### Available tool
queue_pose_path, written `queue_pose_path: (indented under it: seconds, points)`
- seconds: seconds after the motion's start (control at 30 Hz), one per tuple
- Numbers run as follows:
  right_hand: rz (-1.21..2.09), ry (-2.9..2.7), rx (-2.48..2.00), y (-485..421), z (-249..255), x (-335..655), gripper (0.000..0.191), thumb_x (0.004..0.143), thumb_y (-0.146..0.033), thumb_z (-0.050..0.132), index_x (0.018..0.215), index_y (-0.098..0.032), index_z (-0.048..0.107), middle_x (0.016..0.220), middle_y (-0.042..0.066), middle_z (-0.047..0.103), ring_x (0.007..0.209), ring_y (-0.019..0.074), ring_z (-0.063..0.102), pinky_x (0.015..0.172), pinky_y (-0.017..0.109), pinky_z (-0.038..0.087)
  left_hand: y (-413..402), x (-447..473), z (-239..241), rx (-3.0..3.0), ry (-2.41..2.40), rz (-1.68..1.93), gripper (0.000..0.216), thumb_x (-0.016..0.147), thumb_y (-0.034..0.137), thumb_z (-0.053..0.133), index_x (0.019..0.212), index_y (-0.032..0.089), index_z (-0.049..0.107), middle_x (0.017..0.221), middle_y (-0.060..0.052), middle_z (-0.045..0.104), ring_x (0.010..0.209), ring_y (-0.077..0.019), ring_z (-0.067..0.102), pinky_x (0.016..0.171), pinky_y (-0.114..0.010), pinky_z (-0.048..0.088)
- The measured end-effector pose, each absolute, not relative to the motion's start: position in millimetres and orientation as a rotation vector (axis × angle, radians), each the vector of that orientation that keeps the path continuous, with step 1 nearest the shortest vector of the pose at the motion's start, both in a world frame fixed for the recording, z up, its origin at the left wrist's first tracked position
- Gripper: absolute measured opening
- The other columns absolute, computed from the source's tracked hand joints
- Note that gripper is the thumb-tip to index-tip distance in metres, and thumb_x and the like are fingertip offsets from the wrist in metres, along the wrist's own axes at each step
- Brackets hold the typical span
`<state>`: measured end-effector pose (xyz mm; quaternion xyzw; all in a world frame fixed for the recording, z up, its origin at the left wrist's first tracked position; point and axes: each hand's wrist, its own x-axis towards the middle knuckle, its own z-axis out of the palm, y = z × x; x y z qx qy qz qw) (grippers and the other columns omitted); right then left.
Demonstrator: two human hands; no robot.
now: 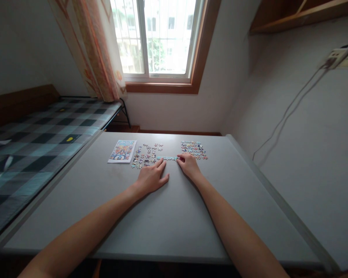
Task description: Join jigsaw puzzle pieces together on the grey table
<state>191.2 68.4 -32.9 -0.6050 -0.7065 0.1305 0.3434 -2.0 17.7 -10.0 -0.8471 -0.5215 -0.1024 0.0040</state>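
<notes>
A narrow light-blue strip of joined jigsaw pieces (pixel 168 158) lies on the table between my hands. My left hand (pixel 152 177) rests flat with its fingers spread, fingertips at the strip's left end. At the right end, my right hand (pixel 188 164) has thumb and forefinger pinched together at a piece whose shape is mostly hidden by the fingers. Loose jigsaw pieces (pixel 145 152) lie scattered beyond my left hand. Another cluster of loose pieces (pixel 193 146) sits just past my right hand. The printed picture sheet (pixel 121 151) lies left of the pieces.
The grey table (pixel 162 224) stretches toward me under both forearms. A bed with a checked cover (pixel 84 122) stands along the left side. A wall with a hanging cable (pixel 284 116) borders the right, and a window (pixel 168 38) is ahead, beside a curtain (pixel 97 50).
</notes>
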Motion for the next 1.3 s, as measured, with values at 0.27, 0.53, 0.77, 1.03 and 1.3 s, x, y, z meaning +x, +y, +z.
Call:
queue_pose_path:
  seconds: [0.27, 0.53, 0.77, 1.03, 1.3]
  points:
    - [0.403, -1.863, -1.563, 65, -26, 191, 0.022, 0.075, -0.012, 0.058, 0.092, -0.016, 0.072, 0.081, 0.006, 0.066, 0.07, 0.0137, 0.057, 0.074, 0.026, 0.045, 17, -2, -8, -2.656, -1.674, -0.344, 0.05, 0.085, 0.047, 0.044, 0.132, 0.03, 0.046, 0.143, -0.004, 0.041, 0.091, -0.0238, 0.065, 0.077, -0.033, 0.048]
    - [0.306, -1.91, -1.577, 62, -27, 189, 0.021, 0.078, -0.011, 0.058, 0.092, -0.015, 0.072, 0.086, 0.007, 0.061, 0.071, 0.0131, 0.055, 0.077, 0.026, 0.044, 16, -4, -9, -2.65, -1.668, -0.336, 0.049, 0.085, 0.047, 0.044, 0.13, 0.03, 0.047, 0.143, -0.005, 0.042, 0.089, -0.0243, 0.065, 0.075, -0.035, 0.049]
    - [0.264, -1.919, -1.546, 62, -34, 186, 0.018, 0.081, -0.015, 0.057, 0.089, -0.018, 0.073, 0.087, 0.006, 0.057, 0.075, 0.0137, 0.055, 0.077, 0.025, 0.043, 16, -3, -8, -2.655, -1.691, -0.336, 0.048, 0.084, 0.046, 0.046, 0.13, 0.03, 0.048, 0.142, -0.006, 0.043, 0.09, -0.0239, 0.065, 0.078, -0.035, 0.048]
    - [0.2, -2.004, -1.554, 58, -30, 183, 0.021, 0.084, -0.019, 0.052, 0.087, -0.017, 0.073, 0.088, 0.007, 0.056, 0.078, 0.0148, 0.055, 0.079, 0.025, 0.043, 18, -5, -12, -2.632, -1.62, -0.33, 0.049, 0.086, 0.048, 0.042, 0.131, 0.029, 0.046, 0.142, -0.004, 0.042, 0.088, -0.0254, 0.066, 0.073, -0.036, 0.049]
    - [0.128, -2.125, -1.564, 54, -24, 180, 0.022, 0.086, -0.021, 0.05, 0.084, -0.015, 0.072, 0.093, 0.01, 0.056, 0.082, 0.0161, 0.056, 0.083, 0.026, 0.042, 17, -5, -12, -2.637, -1.621, -0.319, 0.05, 0.086, 0.048, 0.041, 0.131, 0.028, 0.046, 0.142, -0.005, 0.042, 0.089, -0.0256, 0.065, 0.074, -0.036, 0.049]
